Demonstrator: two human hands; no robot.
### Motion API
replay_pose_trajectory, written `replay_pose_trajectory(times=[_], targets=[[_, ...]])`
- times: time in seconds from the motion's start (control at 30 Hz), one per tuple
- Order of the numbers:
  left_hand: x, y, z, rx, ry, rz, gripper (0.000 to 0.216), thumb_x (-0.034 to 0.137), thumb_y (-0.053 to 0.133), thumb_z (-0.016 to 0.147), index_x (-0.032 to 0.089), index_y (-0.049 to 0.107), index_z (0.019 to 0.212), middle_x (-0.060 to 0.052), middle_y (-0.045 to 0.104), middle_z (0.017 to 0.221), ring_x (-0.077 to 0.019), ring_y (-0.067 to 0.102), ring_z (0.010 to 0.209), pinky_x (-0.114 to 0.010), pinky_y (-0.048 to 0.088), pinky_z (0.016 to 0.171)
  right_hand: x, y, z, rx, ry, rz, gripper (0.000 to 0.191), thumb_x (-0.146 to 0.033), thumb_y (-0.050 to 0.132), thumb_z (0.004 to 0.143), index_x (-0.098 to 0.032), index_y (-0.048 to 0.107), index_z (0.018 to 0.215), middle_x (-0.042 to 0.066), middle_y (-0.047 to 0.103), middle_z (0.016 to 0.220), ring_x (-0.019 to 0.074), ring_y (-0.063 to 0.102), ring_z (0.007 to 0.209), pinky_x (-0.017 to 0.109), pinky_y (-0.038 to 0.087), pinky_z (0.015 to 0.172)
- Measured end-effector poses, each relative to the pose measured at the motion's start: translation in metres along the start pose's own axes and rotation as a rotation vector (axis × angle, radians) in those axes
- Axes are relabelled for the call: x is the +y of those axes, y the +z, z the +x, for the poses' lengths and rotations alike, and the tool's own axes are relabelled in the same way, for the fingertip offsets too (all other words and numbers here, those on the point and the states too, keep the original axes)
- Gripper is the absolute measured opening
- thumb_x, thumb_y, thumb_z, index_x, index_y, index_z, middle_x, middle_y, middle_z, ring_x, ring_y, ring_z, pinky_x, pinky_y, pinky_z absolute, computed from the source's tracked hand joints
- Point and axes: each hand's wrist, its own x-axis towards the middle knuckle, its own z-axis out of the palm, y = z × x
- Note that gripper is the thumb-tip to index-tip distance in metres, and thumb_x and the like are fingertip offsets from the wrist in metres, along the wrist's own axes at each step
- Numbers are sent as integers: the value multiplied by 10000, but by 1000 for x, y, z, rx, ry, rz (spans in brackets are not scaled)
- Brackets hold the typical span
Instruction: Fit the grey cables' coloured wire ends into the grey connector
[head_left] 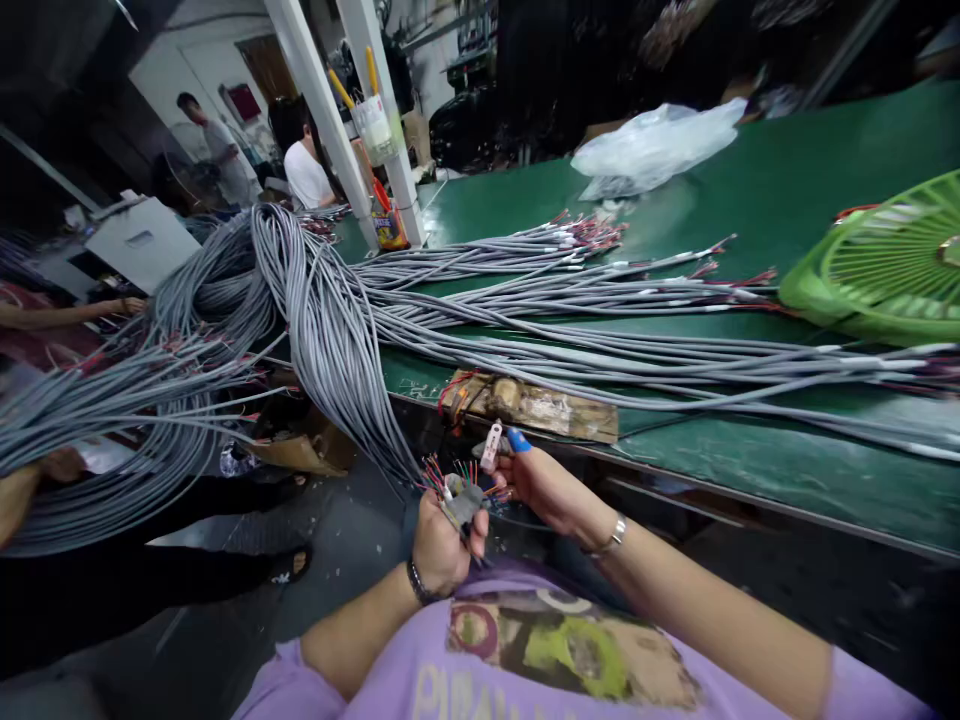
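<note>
My left hand (441, 548) is closed around a bunch of grey cable ends (463, 503), from which thin coloured wires (439, 478) fan out. Just right of it, my right hand (536, 485) pinches a small pale tool (491, 447) with a slotted body, its exact kind unclear. A blue covering (517, 439) wraps one fingertip of that hand. Some of its fingers are near the wire ends; whether they touch is hard to tell. The thick bundle of grey cables (330, 330) hangs off the bench edge down toward my left hand.
Along the green bench (750, 440) lie more grey cables (525, 350). A wooden block (559, 408) sits at its near edge, a green fan (892, 260) at right, a plastic bag (660, 145) behind. Left, a co-worker's hand (124, 307) is near other cables.
</note>
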Motion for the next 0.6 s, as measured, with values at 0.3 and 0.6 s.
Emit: replay_pose_trajectory(times=[0.3, 0.6], targets=[[2, 3, 7, 20, -37, 30, 291, 413, 663, 631, 150, 537, 631, 23, 538, 399, -44, 349, 241, -147, 216, 262, -4, 14, 7, 11, -63, 88, 356, -499, 699, 675, -155, 611, 708, -25, 530, 570, 75, 471, 506, 198, 425, 484], [-1, 5, 6, -1, -66, 60, 257, 369, 655, 630, 154, 515, 615, 27, 537, 396, -42, 341, 234, -150, 197, 257, -6, 16, 5, 54, -69, 204, 296, -403, 764, 628, -144, 660, 726, 11, 619, 656, 92, 520, 561, 199, 408, 491]])
